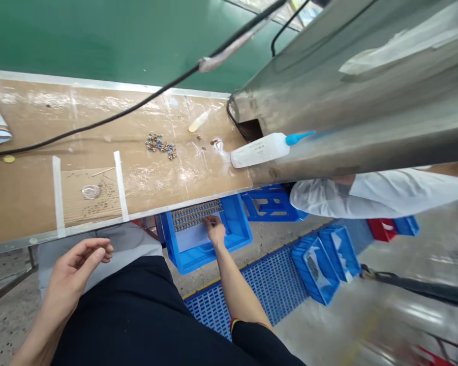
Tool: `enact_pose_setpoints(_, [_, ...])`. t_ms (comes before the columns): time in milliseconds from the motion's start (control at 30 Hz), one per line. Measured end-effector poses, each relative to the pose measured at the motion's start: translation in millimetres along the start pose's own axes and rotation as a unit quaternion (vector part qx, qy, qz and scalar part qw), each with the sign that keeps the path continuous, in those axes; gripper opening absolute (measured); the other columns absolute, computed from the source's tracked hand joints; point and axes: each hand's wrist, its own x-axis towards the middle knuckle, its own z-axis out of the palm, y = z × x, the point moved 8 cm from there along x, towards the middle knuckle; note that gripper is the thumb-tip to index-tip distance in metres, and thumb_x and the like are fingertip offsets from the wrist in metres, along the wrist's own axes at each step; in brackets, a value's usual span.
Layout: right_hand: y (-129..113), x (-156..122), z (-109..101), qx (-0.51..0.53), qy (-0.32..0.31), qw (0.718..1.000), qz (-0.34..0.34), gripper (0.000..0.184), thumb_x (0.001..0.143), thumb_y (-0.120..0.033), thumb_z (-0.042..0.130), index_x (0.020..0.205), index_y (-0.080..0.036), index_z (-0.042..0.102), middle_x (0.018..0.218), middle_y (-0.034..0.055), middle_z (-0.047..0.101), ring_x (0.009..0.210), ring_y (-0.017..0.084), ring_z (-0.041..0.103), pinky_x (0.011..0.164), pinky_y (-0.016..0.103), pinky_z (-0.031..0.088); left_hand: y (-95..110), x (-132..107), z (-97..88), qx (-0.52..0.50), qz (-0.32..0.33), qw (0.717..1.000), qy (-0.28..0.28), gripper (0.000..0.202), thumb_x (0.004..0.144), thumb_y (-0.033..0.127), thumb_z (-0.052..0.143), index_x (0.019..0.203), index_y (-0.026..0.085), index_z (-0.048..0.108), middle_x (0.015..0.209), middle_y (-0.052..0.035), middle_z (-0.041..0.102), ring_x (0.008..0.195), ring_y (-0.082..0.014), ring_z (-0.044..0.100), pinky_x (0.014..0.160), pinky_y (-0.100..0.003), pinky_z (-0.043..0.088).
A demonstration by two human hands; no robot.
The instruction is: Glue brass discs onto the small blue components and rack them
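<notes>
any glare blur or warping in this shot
In the head view, glare shines off the bench, the steel housing is smeared and streaky, the floor blurs at the right edge, and wide-angle distortion bends the scene.

A factory workshop, shown by the long taped workbench (99, 137) at ten o'clock, blue plastic parts crate (234, 231) at six, and blue floor grating (267, 290) at five.

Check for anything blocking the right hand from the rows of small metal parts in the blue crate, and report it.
Nothing visible blocks it. The right hand is already at the rows of small metal parts, its fingertips at their near edge, inside the blue plastic crate. No crate wall or other object lies between them.
</notes>
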Motion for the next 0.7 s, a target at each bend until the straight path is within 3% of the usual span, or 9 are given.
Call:
enact_pose_setpoints(133, [-64.8, -25.0, -42.0, 0.048, 0.122, 0.989, -0.073, 0.059, 0.11, -0.075, 0.046, 0.099, -0.021, 0.067, 0.073, 0.0014, 0.066, 0.069, 0.022, 0.063, 0.071, 0.035, 0.053, 0.0, -1.4, -1.3, -0.014, 0.011, 1.0, -0.004, 0.046, 0.094, 0.062, 0.086, 0.119, 0.023, 0.085, 0.112, -0.0101, 0.085, 0.098, -0.0261, 0.08, 0.095, -0.037, 0.069])
enact_pose_setpoints(233, [-138.0, -43.6, -54.5, 0.086, 0.14, 0.976, -0.146, 0.052, 0.111, -0.071, 0.051, 0.105, -0.022, 0.068, 0.078, 0.0004, 0.066, 0.069, 0.021, 0.061, 0.073, 0.035, 0.053, -0.9, -1.3, -2.3, -0.022, 0.014, 1.0, -0.004, 0.045, 0.095, 0.062, 0.086, 0.119, 0.024, 0.085, 0.11, -0.0096, 0.085, 0.099, -0.0259, 0.08, 0.095, -0.036, 0.068])
enact_pose_setpoints(333, [-234.2, -48.6, -33.2, 0.094, 0.049, 0.962, -0.25, 0.038, 0.107, -0.062, 0.068, 0.102, -0.025, 0.075, 0.094, 0.0033, 0.076, 0.086, 0.022, 0.071, 0.086, 0.036, 0.058, -2.4, -1.5, -4.3, -0.03, 0.018, 0.999, -0.012, 0.044, 0.096, 0.061, 0.085, 0.119, 0.024, 0.085, 0.11, -0.0095, 0.085, 0.099, -0.0254, 0.08, 0.095, -0.035, 0.068])
enact_pose_setpoints(400, [-299.9, -47.2, -7.6, 0.086, -0.039, 0.931, -0.352, 0.029, 0.109, -0.052, 0.066, 0.109, -0.025, 0.078, 0.11, 0.0062, 0.08, 0.099, 0.023, 0.074, 0.093, 0.037, 0.059, -4.0, -2.9, -10.0, -0.033, 0.025, 0.999, -0.013, 0.045, 0.097, 0.061, 0.084, 0.121, 0.023, 0.084, 0.113, -0.0101, 0.085, 0.1, -0.0254, 0.079, 0.096, -0.035, 0.068])
enact_pose_setpoints(467, [-344.1, -35.6, 11.1, 0.07, -0.064, 0.915, -0.393, 0.028, 0.111, -0.045, 0.06, 0.111, -0.024, 0.079, 0.113, 0.0071, 0.082, 0.1, 0.024, 0.074, 0.091, 0.037, 0.059, -7.3, -5.7, -22.9, -0.04, 0.028, 0.999, 0.005, 0.047, 0.096, 0.061, 0.084, 0.121, 0.022, 0.084, 0.115, -0.0111, 0.085, 0.1, -0.0264, 0.079, 0.097, -0.038, 0.068])
enact_pose_setpoints(567, [-373.4, -10.0, 33.6, -0.011, -0.056, 0.922, -0.383, 0.031, 0.11, -0.044, 0.057, 0.109, -0.022, 0.078, 0.109, 0.009, 0.083, 0.096, 0.025, 0.073, 0.091, 0.038, 0.058, -15.6, -13.4, -55.9, -0.061, 0.024, 0.995, 0.074, 0.049, 0.093, 0.062, 0.087, 0.121, 0.022, 0.083, 0.114, -0.0108, 0.085, 0.102, -0.028, 0.08, 0.102, -0.042, 0.068])
enact_pose_setpoints(700, [-384.2, 5.1, 48.6, -0.077, -0.054, 0.922, -0.375, 0.032, 0.105, -0.048, 0.06, 0.096, -0.022, 0.077, 0.097, 0.0104, 0.081, 0.088, 0.026, 0.068, 0.088, 0.04, 0.054, -29.2, -34.3, -115.8, -0.116, 0.016, 0.972, 0.204, 0.044, 0.088, 0.061, 0.091, 0.114, 0.027, 0.085, 0.109, -0.0072, 0.084, 0.104, -0.0314, 0.078, 0.113, -0.054, 0.063])
